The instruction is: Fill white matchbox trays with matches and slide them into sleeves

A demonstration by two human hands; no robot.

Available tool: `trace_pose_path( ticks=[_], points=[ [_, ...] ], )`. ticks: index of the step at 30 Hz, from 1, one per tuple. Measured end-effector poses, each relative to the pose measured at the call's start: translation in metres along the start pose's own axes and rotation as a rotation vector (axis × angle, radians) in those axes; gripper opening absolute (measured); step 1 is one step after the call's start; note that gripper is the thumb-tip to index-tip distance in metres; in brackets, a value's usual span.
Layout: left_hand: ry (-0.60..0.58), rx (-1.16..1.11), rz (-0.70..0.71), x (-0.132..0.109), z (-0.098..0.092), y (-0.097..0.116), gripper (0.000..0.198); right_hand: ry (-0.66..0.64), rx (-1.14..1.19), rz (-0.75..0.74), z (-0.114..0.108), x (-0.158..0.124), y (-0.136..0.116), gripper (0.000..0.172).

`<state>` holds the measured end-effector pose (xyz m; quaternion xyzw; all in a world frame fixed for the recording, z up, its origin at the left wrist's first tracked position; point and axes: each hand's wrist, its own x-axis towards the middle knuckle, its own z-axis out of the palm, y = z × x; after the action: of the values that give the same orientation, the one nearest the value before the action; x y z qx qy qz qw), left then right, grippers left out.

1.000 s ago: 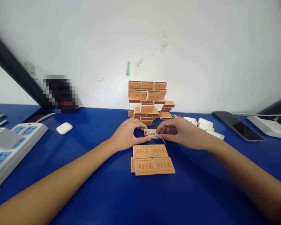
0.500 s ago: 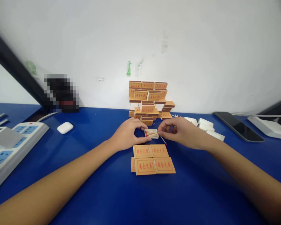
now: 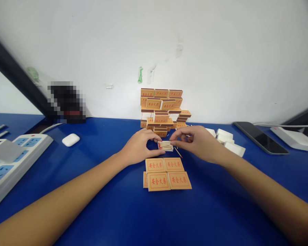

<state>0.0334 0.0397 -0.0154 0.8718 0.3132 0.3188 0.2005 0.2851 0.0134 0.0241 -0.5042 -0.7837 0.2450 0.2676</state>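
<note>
A small white matchbox tray point(image 3: 172, 148) full of red-tipped matches point(image 3: 165, 146) lies on the blue table. My left hand point(image 3: 138, 146) grips its left side between thumb and fingers. Over the tray's right end, my right hand point(image 3: 199, 143) is closed in a pinch; whatever is between its fingertips is too small to make out. One loose match point(image 3: 178, 152) lies on the table below that hand. Nearer to me are flat orange matchboxes point(image 3: 159, 181) laid side by side. Behind the tray rises a stacked structure of matchboxes point(image 3: 161, 117) against the wall.
Several white trays point(image 3: 234, 149) lie right of my right hand, with a dark phone point(image 3: 259, 136) and a white box point(image 3: 294, 138) farther right. On the left are a white earphone case point(image 3: 71, 140) and a power strip point(image 3: 38, 152).
My right hand has shifted slightly up and left, its fingertips now over the tray's upper right edge. My left hand keeps its hold on the tray.
</note>
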Motion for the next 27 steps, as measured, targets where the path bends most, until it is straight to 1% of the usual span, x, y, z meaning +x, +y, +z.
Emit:
trace_pose_path(
  ticks=[3, 5, 8, 11, 16, 18, 21, 24, 25, 27],
  points=[
    [-0.006, 0.003, -0.007, 0.000, 0.000, 0.001, 0.030, -0.015, -0.065, -0.073, 0.006, 0.000, -0.003, 0.016],
    [-0.007, 0.007, -0.006, 0.000, 0.000, 0.000, 0.031, -0.021, -0.118, -0.101, 0.005, 0.000, -0.003, 0.016],
    [-0.006, 0.009, 0.006, 0.000, -0.001, 0.000, 0.031, -0.070, -0.162, -0.096, 0.000, 0.000, 0.001, 0.016],
    [-0.006, 0.021, 0.012, 0.001, 0.000, 0.000, 0.030, -0.115, -0.151, -0.095, 0.000, 0.000, 0.002, 0.017],
    [-0.003, 0.026, 0.011, 0.001, 0.000, 0.002, 0.028, -0.104, -0.116, -0.072, 0.012, -0.002, -0.005, 0.020],
    [-0.004, 0.023, 0.009, 0.001, -0.001, 0.002, 0.028, -0.092, -0.124, -0.072, 0.013, -0.002, -0.006, 0.021],
    [-0.005, 0.013, 0.013, 0.001, 0.000, 0.001, 0.028, -0.046, -0.142, -0.080, 0.005, -0.001, -0.002, 0.024],
    [0.003, 0.019, 0.018, 0.001, 0.000, 0.000, 0.029, 0.009, -0.184, -0.004, -0.009, 0.001, 0.005, 0.027],
    [0.004, 0.021, 0.016, 0.001, 0.000, 0.000, 0.030, -0.004, -0.210, 0.024, -0.013, 0.001, 0.006, 0.027],
    [0.000, 0.022, 0.007, 0.001, 0.000, 0.000, 0.029, -0.074, -0.266, 0.055, -0.016, 0.000, 0.007, 0.027]
  ],
)
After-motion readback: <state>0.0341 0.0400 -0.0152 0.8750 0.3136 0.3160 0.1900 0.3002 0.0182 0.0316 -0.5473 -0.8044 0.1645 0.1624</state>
